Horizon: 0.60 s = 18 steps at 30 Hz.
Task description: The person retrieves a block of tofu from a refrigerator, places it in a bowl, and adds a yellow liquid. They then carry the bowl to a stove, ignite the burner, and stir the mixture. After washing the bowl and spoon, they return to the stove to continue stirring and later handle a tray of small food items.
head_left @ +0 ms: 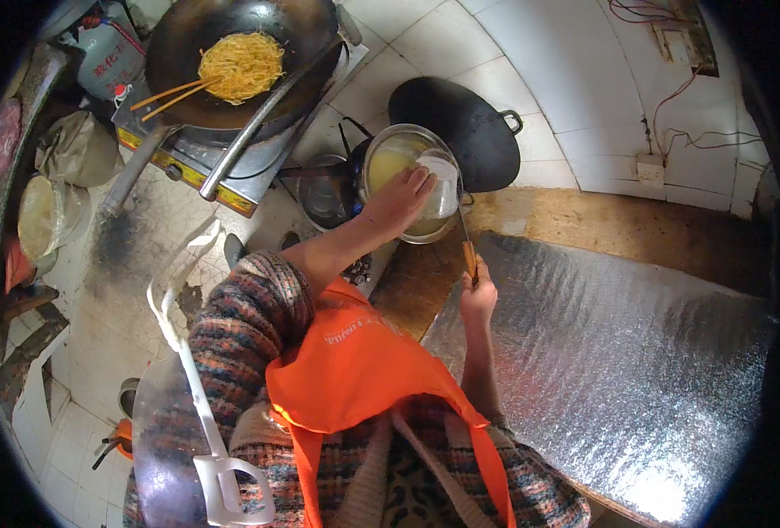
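My left hand [399, 201] reaches over a round metal basin [369, 176] that has a yellowish content [391, 164] in it. Its fingers are closed at a pale, whitish rounded piece, perhaps a bowl [443, 187], at the basin's right side. My right hand [477, 295] is wrapped round the wooden handle [470, 258] of a metal utensil. The utensil's metal end runs up along the basin's right rim beside the pale piece; its exact shape cannot be made out.
A wok [165, 57] with noodles [245, 69] and chopsticks [174, 99] sits on a gas stove [242, 189] at far left. A black pan [451, 132] leans against the tiled wall behind the basin. A foil-covered table [601, 352] lies at right. A white-framed clear object [198, 400] is at front left.
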Each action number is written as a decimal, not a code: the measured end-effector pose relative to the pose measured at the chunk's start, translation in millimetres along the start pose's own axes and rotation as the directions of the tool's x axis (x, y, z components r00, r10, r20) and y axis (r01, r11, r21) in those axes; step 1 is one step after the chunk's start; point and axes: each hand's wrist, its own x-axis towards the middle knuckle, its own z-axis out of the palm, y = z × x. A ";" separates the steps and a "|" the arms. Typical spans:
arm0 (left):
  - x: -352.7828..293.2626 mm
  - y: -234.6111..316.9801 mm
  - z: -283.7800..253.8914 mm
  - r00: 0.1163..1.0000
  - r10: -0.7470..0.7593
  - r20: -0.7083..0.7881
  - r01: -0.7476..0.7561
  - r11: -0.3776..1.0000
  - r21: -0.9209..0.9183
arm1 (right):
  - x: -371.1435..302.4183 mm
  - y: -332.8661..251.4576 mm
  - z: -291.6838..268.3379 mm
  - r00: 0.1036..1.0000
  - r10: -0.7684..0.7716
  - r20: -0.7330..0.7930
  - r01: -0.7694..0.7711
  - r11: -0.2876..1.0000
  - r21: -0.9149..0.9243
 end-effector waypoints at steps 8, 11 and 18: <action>-22.1 13.1 -28.5 0.897 -0.441 -0.035 0.374 0.797 -0.474 | 3.1 4.3 -0.4 0.994 -0.110 -0.011 0.106 0.978 -0.181; -69.8 -11.1 -54.1 0.595 -0.683 0.424 0.778 0.357 -0.517 | 10.2 -3.2 12.2 0.998 -0.041 0.038 0.051 0.952 -0.301; -214.5 -51.1 -150.0 0.157 -0.807 0.569 0.760 -0.269 -0.591 | 28.6 -34.5 36.0 0.961 0.209 0.182 -0.111 0.892 -0.439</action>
